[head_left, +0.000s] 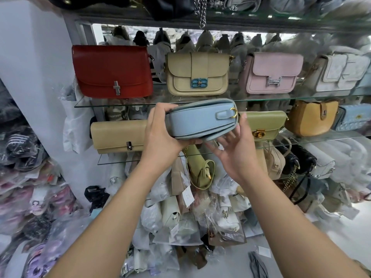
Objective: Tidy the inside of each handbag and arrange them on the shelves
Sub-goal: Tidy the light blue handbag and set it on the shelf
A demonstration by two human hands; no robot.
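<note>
The left hand [160, 127] grips the blue handbag [200, 122] at its 9 o'clock end while the right hand [236, 151], fingers spread, props its 5 o'clock corner, likely levelling it for the glass shelf [321, 138]

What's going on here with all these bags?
A person holds a light blue handbag in front of glass shelves full of bags. The left hand grips one end; the open right hand touches the other. The bag is not on a shelf yet. A beige clutch and a green bag stand behind it.
</note>
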